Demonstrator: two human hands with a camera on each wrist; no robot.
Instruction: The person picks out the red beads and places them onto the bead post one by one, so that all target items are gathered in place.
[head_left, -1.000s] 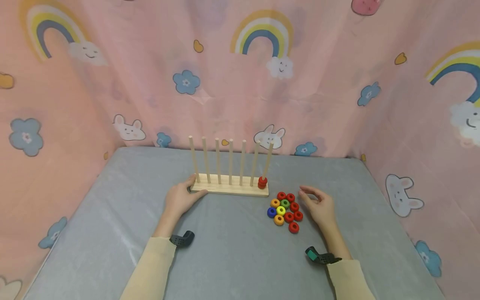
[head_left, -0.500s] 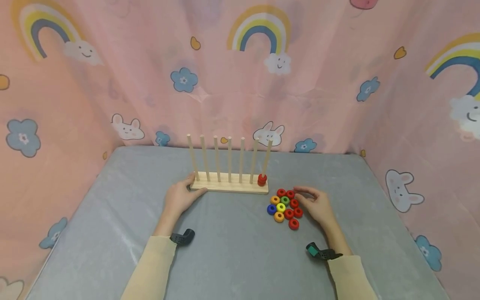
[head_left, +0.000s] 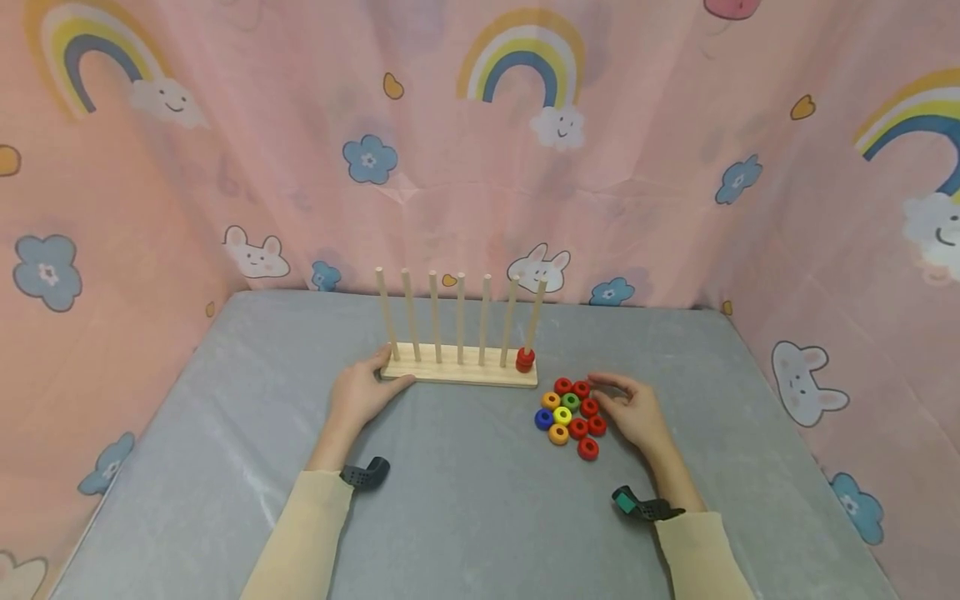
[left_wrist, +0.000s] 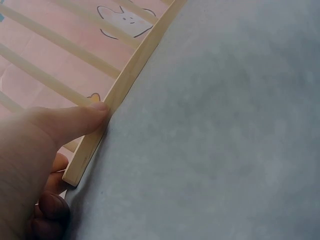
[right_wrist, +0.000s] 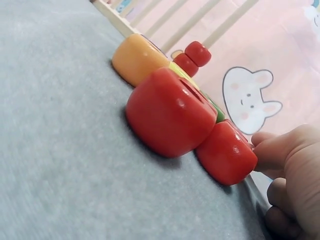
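Observation:
My left hand [head_left: 362, 398] grips the left end of a wooden peg stand [head_left: 465, 374], thumb along its front edge and fingers round the end. Several upright pegs rise from the base. Two red beads [head_left: 525, 361] are stacked on the rightmost peg. To the right of the stand lies a cluster of loose ring beads. My right hand [head_left: 634, 413] is at the cluster's right side, thumb and forefinger apart, their tips right at a red bead [head_left: 582, 395]. In the right wrist view, the fingertips reach behind a red bead [right_wrist: 227, 156], which partly hides them.
The cluster also holds orange beads [head_left: 558, 440], a blue bead [head_left: 540, 421], a yellow bead [head_left: 562, 422], a green bead [head_left: 571, 407] and a red bead nearest the front [head_left: 588, 457]. A grey cloth [head_left: 465, 500] covers the table. A pink printed curtain [head_left: 300, 167] surrounds it.
My right hand has moved left to the red beads at the cluster's right side, then stayed there. My left hand keeps its hold on the stand. The view has shifted slightly.

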